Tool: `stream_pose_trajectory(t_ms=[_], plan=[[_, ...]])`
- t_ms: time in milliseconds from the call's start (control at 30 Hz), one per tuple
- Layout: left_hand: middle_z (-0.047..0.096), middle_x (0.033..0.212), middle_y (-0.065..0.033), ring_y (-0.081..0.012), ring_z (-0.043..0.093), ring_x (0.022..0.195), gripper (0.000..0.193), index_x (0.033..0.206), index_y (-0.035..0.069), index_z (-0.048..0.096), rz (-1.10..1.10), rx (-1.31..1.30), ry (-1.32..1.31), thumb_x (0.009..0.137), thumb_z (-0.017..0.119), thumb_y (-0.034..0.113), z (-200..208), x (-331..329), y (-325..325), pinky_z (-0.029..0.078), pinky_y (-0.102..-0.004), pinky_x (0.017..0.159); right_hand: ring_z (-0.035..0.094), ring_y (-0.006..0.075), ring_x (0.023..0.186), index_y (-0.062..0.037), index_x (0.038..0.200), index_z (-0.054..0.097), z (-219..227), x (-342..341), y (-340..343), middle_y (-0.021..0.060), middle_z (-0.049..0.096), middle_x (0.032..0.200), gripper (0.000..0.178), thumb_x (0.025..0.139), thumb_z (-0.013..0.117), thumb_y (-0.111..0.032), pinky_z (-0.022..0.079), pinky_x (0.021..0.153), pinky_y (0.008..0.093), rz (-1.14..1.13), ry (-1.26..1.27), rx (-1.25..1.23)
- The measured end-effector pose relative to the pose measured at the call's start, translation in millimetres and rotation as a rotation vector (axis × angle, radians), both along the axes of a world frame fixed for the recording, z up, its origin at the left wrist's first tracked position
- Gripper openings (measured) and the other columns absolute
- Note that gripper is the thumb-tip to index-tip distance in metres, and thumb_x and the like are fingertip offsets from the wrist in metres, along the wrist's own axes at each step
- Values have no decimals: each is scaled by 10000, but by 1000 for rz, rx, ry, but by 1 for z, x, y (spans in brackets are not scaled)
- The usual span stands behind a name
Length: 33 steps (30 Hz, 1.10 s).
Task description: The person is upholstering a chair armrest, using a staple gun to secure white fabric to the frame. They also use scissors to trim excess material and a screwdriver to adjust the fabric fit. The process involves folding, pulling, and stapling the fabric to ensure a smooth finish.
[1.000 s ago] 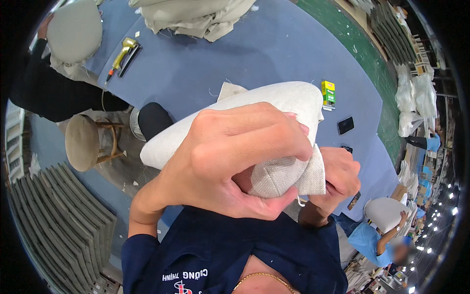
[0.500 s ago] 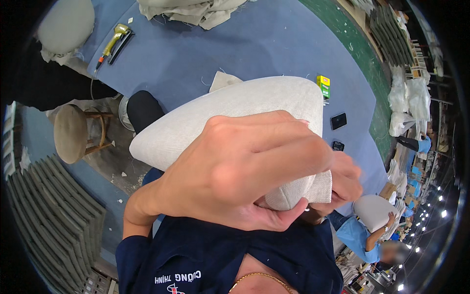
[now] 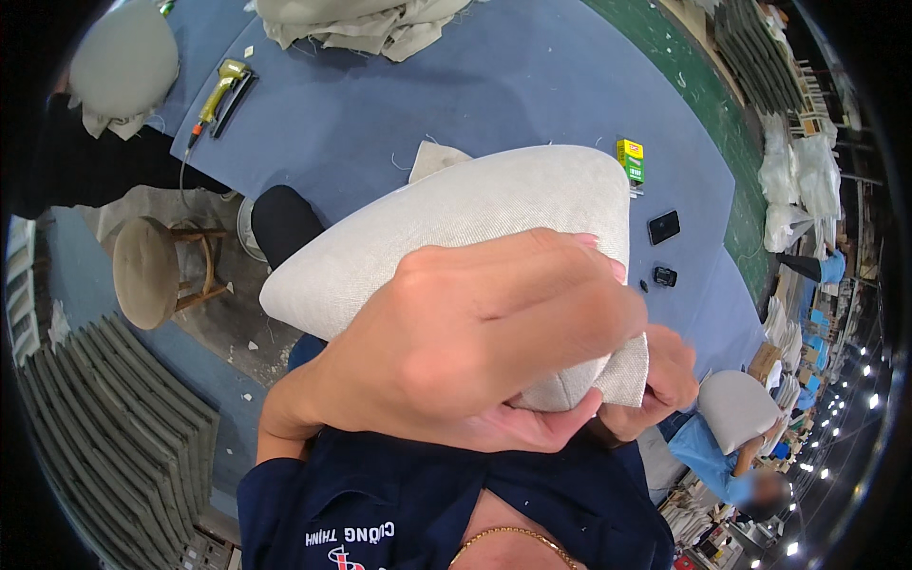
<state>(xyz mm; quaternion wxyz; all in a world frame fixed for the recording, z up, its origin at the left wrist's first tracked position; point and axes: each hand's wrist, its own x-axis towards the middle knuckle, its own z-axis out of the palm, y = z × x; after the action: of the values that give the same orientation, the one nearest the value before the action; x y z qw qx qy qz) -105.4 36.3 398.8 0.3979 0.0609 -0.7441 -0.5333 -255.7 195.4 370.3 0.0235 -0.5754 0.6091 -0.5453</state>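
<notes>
A beige fabric-covered seat cushion (image 3: 456, 204) stands tilted in front of my chest, its narrow end toward the left. My left hand (image 3: 494, 332) is closed over its near right edge, the thumb pressed on a folded corner below. Beside that corner, a loose flap of the cover fabric (image 3: 628, 372) sticks out. My right hand (image 3: 671, 377) is closed at the flap's right side, its fingertips partly hidden behind the cloth. The cushion's far side is out of sight.
On the blue table (image 3: 513, 85) lie a yellow staple gun (image 3: 220, 90) with a hose, piled fabric (image 3: 370, 24), a yellow-green box (image 3: 631, 160), a phone (image 3: 664, 227) and a small black object (image 3: 665, 276). A round stool (image 3: 147, 274) stands left. A co-worker (image 3: 708, 456) holds another cushion at right.
My right hand has moved slightly down along the fabric flap and looks less blurred. The left hand keeps its grip on the cushion. The whole view has shifted a little.
</notes>
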Motion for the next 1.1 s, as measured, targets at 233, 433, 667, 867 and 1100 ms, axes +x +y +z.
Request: stream_pose_trajectory(t_ms=[233, 433, 667, 867, 1100], plan=[[743, 939, -127, -313, 755, 942, 459, 1018, -2, 707, 15, 14, 5, 583, 853, -3, -1, 2, 6, 601, -460, 923, 622, 224, 466, 99, 748, 705, 4, 5, 13, 155, 632, 581, 126, 665, 776, 36, 466, 478, 288, 17, -89, 60], [741, 939, -140, -318, 752, 919, 451, 1020, -27, 698, 62, -36, 62, 590, 831, -20, -6, -5, 8, 601, -457, 898, 569, 195, 478, 56, 736, 698, 0, 10, 2, 118, 599, 597, 54, 700, 729, 31, 415, 480, 274, -123, 16, 28], [719, 1043, -197, -318, 690, 1062, 349, 977, -51, 672, -51, -100, -57, 665, 786, 59, 6, -13, -54, 522, -454, 999, 429, 127, 482, 14, 762, 679, 1, -13, 4, 52, 484, 578, 108, 827, 740, -48, 324, 472, 280, -205, -68, 291], [755, 944, -155, -349, 683, 1093, 263, 817, 69, 728, -598, 11, -152, 706, 844, 278, 19, -50, -143, 335, -577, 1172, 383, 26, 582, 13, 765, 686, -72, -98, 73, -76, 488, 621, 296, 981, 690, -189, 279, 507, 243, -790, -350, 259], [707, 763, -73, -385, 661, 1066, 358, 648, 143, 643, -840, 157, -43, 855, 806, 386, -5, -100, -193, 257, -616, 1206, 340, 1, 577, -24, 786, 703, -154, -150, 112, -112, 453, 636, 338, 1003, 687, -283, 240, 507, 240, -932, -514, 300]])
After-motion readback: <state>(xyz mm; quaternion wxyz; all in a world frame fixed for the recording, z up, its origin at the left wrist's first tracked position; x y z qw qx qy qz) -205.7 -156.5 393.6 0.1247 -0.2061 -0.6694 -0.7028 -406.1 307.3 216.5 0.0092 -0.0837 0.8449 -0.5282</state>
